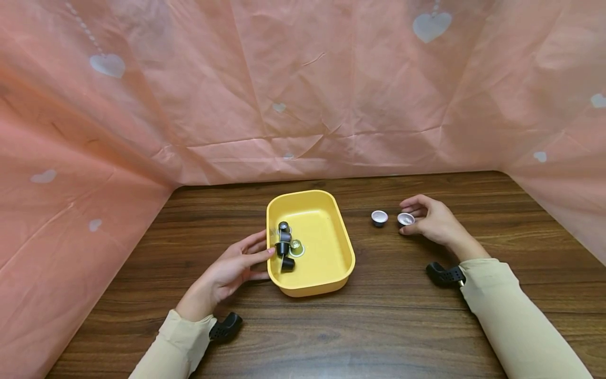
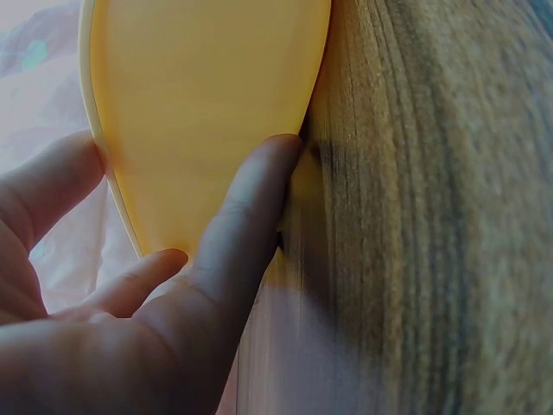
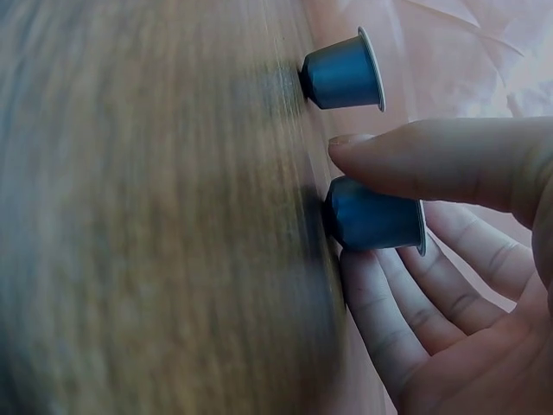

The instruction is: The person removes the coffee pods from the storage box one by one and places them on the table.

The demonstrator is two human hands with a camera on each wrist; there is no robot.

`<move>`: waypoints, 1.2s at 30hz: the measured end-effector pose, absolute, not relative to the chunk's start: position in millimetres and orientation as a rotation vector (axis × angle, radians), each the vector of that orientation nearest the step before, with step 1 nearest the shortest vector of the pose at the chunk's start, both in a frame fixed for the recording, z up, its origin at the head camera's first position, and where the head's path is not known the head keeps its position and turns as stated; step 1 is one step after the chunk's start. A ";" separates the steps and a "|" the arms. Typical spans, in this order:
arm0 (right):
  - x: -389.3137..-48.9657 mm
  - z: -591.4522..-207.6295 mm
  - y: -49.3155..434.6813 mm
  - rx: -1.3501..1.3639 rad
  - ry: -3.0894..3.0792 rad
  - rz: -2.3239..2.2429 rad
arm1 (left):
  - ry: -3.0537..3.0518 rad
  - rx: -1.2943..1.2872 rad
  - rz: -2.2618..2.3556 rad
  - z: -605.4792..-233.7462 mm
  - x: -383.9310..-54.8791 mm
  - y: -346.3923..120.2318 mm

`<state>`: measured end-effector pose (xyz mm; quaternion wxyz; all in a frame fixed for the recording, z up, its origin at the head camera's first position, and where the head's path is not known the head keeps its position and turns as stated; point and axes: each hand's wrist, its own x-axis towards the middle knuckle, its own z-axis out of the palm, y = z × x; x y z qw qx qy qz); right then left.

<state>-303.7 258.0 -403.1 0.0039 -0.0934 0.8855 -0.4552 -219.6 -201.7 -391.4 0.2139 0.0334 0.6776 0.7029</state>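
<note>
My left hand (image 1: 232, 267) rests against the left side of a yellow tray (image 1: 324, 247). Its thumb touches the rim and its straight fingers lie along the outer wall (image 2: 207, 104). Inside the tray, several dark coffee capsules (image 1: 287, 264) and a green coffee capsule (image 1: 296, 246) lie near the left wall. To the right, my right hand (image 1: 440, 222) pinches a dark blue coffee capsule (image 3: 380, 218) between thumb and fingers; its pale lid faces up and its base is at the table. Another blue coffee capsule (image 3: 346, 78) stands just left of it in the head view, untouched.
The wooden table (image 1: 360, 326) carries everything. A pink cloth with hearts (image 1: 303, 79) hangs behind it and along both sides. Each wrist wears a black mount, one near the left sleeve (image 1: 184, 337) and one near the right sleeve (image 1: 502, 295).
</note>
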 end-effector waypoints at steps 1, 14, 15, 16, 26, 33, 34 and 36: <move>-303.6 -403.0 257.8 -0.293 2.774 -1.427 | 1.880 0.094 1.950 -391.3 -219.6 -201.7; -305.0 -405.7 260.4 -0.260 2.826 -1.388 | 1.879 0.101 1.949 -391.3 -220.1 -201.5; -305.1 -406.0 261.0 -0.258 2.834 -1.382 | 1.878 0.102 1.948 -391.5 -220.1 -201.6; -305.1 -406.4 261.4 -0.256 2.842 -1.375 | 1.878 0.102 1.947 -391.7 -220.1 -201.8; -302.5 -403.0 260.4 -0.261 2.857 -1.327 | 1.869 0.103 1.949 -392.7 -219.9 -202.2; -297.9 -388.4 269.7 -0.263 2.861 -1.287 | 1.870 0.100 1.949 -393.7 -219.8 -202.1; -297.4 -385.4 272.0 -0.254 2.865 -1.295 | 1.871 0.102 1.950 -393.6 -219.8 -202.1; -296.3 -379.2 276.0 -0.220 2.858 -1.341 | 1.873 0.102 1.952 -393.3 -219.7 -202.0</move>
